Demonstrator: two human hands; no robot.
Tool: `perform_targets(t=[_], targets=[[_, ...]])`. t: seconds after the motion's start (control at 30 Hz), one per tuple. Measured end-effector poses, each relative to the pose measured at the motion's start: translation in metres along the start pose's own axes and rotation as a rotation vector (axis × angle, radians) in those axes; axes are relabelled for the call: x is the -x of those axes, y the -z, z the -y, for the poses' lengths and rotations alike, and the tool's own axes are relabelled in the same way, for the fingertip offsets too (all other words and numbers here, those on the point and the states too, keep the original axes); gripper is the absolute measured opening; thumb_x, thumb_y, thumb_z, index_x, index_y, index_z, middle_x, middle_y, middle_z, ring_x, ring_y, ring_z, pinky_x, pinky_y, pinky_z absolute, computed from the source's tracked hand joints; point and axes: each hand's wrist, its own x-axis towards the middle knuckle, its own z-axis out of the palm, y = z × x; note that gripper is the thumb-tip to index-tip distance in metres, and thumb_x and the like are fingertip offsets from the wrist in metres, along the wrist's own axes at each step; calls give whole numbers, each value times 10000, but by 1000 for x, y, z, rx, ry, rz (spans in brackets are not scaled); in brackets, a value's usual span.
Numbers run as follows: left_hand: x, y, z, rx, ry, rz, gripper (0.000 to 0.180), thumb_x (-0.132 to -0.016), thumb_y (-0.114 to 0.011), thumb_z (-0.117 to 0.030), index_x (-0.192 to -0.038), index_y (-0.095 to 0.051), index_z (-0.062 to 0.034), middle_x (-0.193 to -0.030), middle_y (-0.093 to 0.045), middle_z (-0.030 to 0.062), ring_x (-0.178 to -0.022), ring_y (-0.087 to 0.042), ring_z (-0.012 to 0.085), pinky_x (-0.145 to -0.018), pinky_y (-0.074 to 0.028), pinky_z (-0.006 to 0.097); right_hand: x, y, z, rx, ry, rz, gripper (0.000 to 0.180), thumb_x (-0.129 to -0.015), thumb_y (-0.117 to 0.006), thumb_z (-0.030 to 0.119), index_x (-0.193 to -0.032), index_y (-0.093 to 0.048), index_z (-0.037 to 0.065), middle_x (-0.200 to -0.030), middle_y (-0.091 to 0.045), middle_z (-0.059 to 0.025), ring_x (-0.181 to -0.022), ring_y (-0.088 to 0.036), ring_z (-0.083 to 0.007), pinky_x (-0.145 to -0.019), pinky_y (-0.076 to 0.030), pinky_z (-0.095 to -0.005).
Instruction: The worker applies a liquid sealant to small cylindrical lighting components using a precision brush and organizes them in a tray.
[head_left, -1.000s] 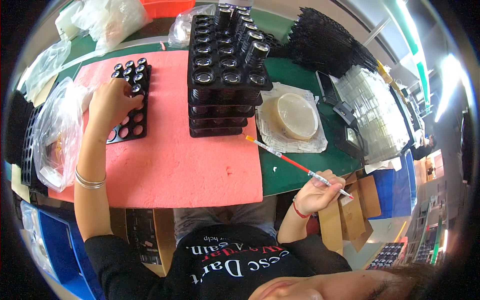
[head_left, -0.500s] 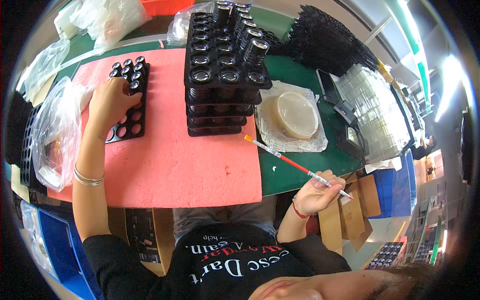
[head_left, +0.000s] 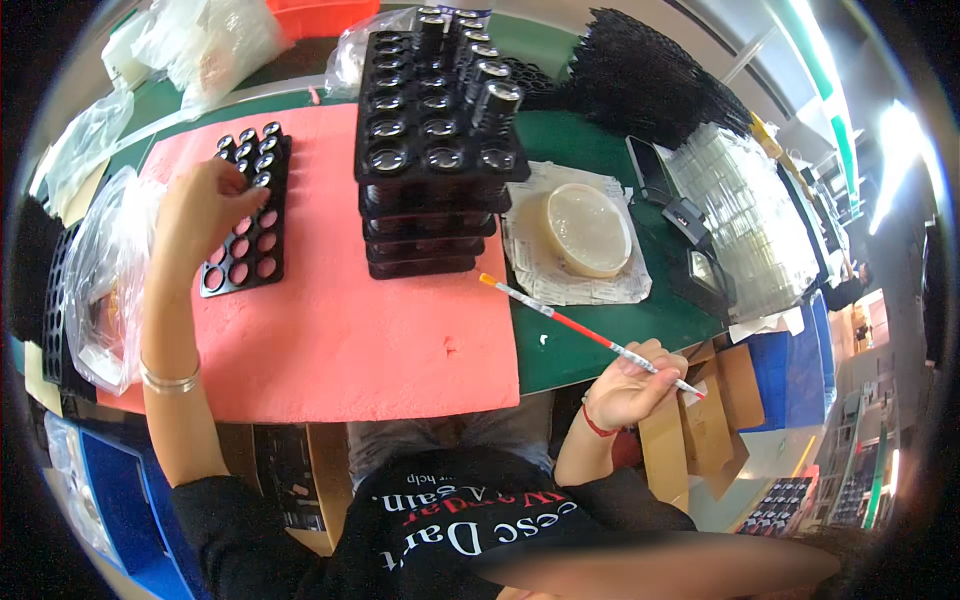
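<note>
My left hand reaches over a small black tray on the pink foam mat. Its thumb and forefinger close around a black lens barrel that seems to sit in the tray; the contact is partly hidden. Several glass-topped barrels fill the tray's far rows, while the near holes show pink through them. My right hand, off the table's front edge, grips a thin pen-like stick, red and white, its orange tip pointing up and left.
Stacked black trays carry more lens barrels on the pink mat. Beside them a round cream dish rests on paper. Clear plastic bags lie at the left. Black mesh-like trays and a clear-tray stack stand right.
My left hand has shifted slightly left relative to the small tray, uncovering more near holes. The right hand and its stick stay nearly still. The whole view has shifted a little.
</note>
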Motion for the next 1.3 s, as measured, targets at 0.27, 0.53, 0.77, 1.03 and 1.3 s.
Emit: perform_targets(t=[0.27, 0.53, 0.77, 1.03, 1.3], targets=[[34, 17, -83, 372, -459, -315, 160, -751, -664, -159, -843, -620, -35, -706, -571, 35, -600, -481, 105, -553, -403, 239, 1, -1, 2, 47, 14, 90, 279, -944, -419, 269, -754, -407, 65, -555, -360, -7, -492, -340, -92, -442, -284, -199], [20, -1, -152, 24, -802, -492, 319, -682, -693, -302, -759, -601, -6, -775, -598, 121, -784, -565, 313, -731, -448, 378, -1, -1, 4, 53, -31, 106, 259, -937, -422, 259, -779, -434, 54, -555, -379, -20, -495, -352, -100, -451, -286, -216], [33, 4, -161, 259, -789, -437, 237, -668, -691, -151, -817, -575, -8, -787, -596, 105, -721, -579, 268, -678, -465, 342, -8, 0, 6, -10, -102, 131, 262, -953, -396, 253, -794, -433, 48, -591, -417, -44, -529, -397, -127, -493, -327, -240], [95, -55, -119, 499, -1050, 232, 301, -605, -696, -44, -884, -587, -65, -843, -615, 74, -746, -599, 236, -669, -492, 332, -43, 22, 5, 478, 93, -1, 194, -933, -427, 155, -846, -500, -3, -723, -537, -69, -617, -518, -123, -591, -419, -239], [83, -83, -85, 1135, -327, 814, 220, -736, -680, -77, -930, -584, -39, -834, -593, -27, -747, -533, 35, -641, -433, 188, -52, 18, 10, 568, 46, 162, 222, -937, -457, 185, -829, -514, -1, -751, -523, -65, -604, -516, -123, -585, -425, -238]])
